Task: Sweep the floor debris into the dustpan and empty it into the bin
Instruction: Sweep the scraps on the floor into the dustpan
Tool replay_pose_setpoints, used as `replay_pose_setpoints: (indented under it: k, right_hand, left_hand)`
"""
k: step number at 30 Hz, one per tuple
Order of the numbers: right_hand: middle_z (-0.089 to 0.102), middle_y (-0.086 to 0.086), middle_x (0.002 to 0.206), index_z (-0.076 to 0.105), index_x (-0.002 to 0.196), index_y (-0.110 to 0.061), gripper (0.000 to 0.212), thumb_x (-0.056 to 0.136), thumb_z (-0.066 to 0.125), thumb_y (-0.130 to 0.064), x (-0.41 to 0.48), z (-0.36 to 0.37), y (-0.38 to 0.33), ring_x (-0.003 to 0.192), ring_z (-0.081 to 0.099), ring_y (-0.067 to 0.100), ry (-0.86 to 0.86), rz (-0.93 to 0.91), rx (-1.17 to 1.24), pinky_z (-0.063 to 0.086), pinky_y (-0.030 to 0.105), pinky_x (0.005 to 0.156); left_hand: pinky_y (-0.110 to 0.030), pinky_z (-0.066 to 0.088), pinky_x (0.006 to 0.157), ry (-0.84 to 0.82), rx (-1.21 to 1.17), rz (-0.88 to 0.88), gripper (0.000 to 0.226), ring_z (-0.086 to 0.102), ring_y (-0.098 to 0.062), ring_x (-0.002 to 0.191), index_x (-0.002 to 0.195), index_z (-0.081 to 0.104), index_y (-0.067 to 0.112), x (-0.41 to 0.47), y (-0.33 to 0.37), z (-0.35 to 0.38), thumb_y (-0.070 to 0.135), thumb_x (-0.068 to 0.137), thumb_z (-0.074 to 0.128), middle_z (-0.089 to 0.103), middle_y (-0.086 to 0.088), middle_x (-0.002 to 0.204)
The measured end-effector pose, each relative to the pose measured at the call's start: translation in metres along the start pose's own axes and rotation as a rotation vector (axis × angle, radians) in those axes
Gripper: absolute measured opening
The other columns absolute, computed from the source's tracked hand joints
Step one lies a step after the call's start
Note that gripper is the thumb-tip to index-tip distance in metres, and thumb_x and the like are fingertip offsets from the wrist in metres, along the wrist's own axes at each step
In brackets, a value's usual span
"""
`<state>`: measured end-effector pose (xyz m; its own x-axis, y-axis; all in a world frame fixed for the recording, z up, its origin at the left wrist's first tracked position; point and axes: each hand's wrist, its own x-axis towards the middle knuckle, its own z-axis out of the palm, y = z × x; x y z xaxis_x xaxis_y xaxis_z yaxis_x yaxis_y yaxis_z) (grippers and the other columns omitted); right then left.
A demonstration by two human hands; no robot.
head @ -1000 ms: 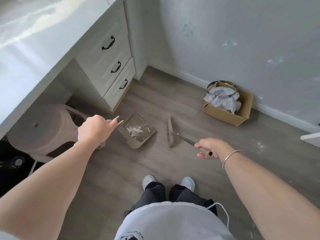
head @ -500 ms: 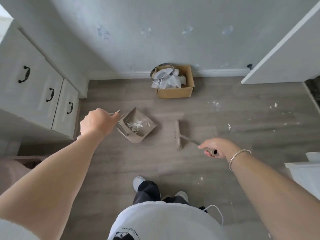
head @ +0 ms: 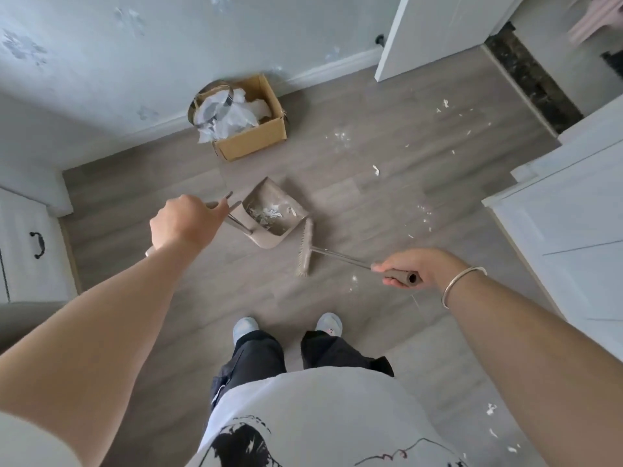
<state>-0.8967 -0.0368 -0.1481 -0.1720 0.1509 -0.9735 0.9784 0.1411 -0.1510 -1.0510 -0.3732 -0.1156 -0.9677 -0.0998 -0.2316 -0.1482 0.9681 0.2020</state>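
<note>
A beige dustpan (head: 273,227) rests on the wood floor with white and grey scraps inside it. My left hand (head: 183,220) is closed around its long handle at the left. My right hand (head: 416,267) grips the beige handle of a broom, whose brush head (head: 304,248) lies on the floor just right of the dustpan's mouth. White debris (head: 376,169) is scattered over the floor to the right and far right. A cardboard box (head: 256,138) used as the bin stands by the wall, stuffed with crumpled white paper and a metal ring.
A white drawer cabinet (head: 23,251) with a black handle is at the left. White furniture (head: 569,210) lines the right side, and a white door (head: 435,32) stands open at the top right. My feet (head: 286,326) stand just behind the broom.
My view has swung to the right, showing more scattered debris. The brush head has moved closer to the dustpan's mouth. Both hands keep their grips.
</note>
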Motion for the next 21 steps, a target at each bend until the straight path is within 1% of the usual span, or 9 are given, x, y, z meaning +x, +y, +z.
replay_pose_setpoints:
  k: [2,4,6,8,11,13,17,19,21]
  right_hand:
    - [0.061,0.007,0.082,0.053,0.131,-0.014,0.042,0.092,0.065,-0.023,-0.002,0.001,0.018,0.045,0.057,0.005,0.000,0.046,-0.022,0.050,0.014,0.040]
    - [0.061,0.010,0.080,0.048,0.136,-0.015,0.042,0.096,0.059,-0.024,-0.004,0.007,0.034,0.051,0.058,0.008,-0.001,0.095,-0.053,0.050,0.015,0.040]
    - [0.061,0.012,0.075,0.046,0.136,-0.013,0.040,0.099,0.054,-0.024,-0.006,0.018,0.044,0.047,0.058,0.011,0.017,0.131,-0.055,0.050,0.017,0.039]
    - [0.059,0.012,0.070,0.051,0.126,-0.013,0.030,0.099,0.054,-0.025,-0.008,0.031,0.050,0.034,0.055,0.011,0.046,0.177,-0.017,0.045,0.015,0.034]
    - [0.055,0.010,0.068,0.052,0.103,-0.011,0.013,0.098,0.054,-0.024,-0.014,0.065,0.057,0.028,0.050,0.010,0.068,0.234,0.092,0.039,0.011,0.031]
    - [0.052,0.007,0.066,0.052,0.100,-0.012,0.013,0.097,0.055,-0.024,-0.015,0.085,0.062,0.032,0.048,0.008,0.055,0.242,0.151,0.038,0.013,0.032]
    - [0.049,0.002,0.060,0.051,0.079,-0.010,0.027,0.095,0.058,-0.031,-0.026,0.123,0.073,0.038,0.044,0.005,0.028,0.290,0.230,0.038,0.011,0.036]
    - [0.046,0.002,0.057,0.050,0.077,-0.011,0.025,0.094,0.057,-0.028,-0.029,0.137,0.080,0.039,0.043,0.008,0.063,0.286,0.251,0.039,0.013,0.036]
    - [0.045,0.004,0.057,0.051,0.078,-0.010,0.019,0.093,0.057,-0.021,-0.030,0.147,0.089,0.038,0.044,0.010,0.119,0.281,0.281,0.040,0.012,0.037]
  left_hand:
    - [-0.024,0.031,0.045,-0.021,0.006,0.044,0.058,0.049,-0.025,0.046,0.046,0.055,0.019,0.004,0.006,0.000,0.070,0.072,0.044,0.056,-0.005,0.053]
    - [-0.023,0.031,0.045,-0.044,-0.002,0.085,0.052,0.051,-0.025,0.047,0.046,0.054,0.021,0.010,0.011,0.001,0.065,0.074,0.046,0.057,-0.004,0.053]
    - [-0.022,0.033,0.045,-0.078,-0.004,0.131,0.047,0.054,-0.025,0.048,0.045,0.052,0.026,0.017,0.012,0.001,0.061,0.077,0.048,0.058,-0.003,0.053]
    - [-0.022,0.032,0.044,-0.092,-0.003,0.173,0.048,0.054,-0.025,0.047,0.044,0.050,0.026,0.025,0.010,0.001,0.059,0.079,0.049,0.057,-0.003,0.050]
    - [-0.022,0.033,0.045,-0.123,-0.001,0.262,0.055,0.053,-0.026,0.045,0.043,0.049,0.019,0.037,0.007,0.001,0.060,0.079,0.050,0.054,-0.003,0.045]
    - [-0.022,0.035,0.046,-0.144,-0.014,0.282,0.056,0.054,-0.025,0.045,0.045,0.053,0.015,0.045,0.006,0.000,0.059,0.079,0.050,0.055,-0.004,0.046]
    - [-0.022,0.036,0.045,-0.184,-0.034,0.329,0.055,0.053,-0.025,0.042,0.043,0.050,0.015,0.053,0.006,-0.002,0.057,0.079,0.051,0.051,-0.002,0.043]
    - [-0.022,0.036,0.045,-0.187,-0.035,0.352,0.055,0.054,-0.024,0.045,0.046,0.053,0.014,0.055,0.009,-0.002,0.058,0.079,0.051,0.053,-0.003,0.046]
    - [-0.022,0.037,0.046,-0.191,-0.031,0.377,0.054,0.054,-0.024,0.045,0.049,0.057,0.013,0.056,0.013,-0.002,0.058,0.078,0.050,0.053,-0.003,0.046]
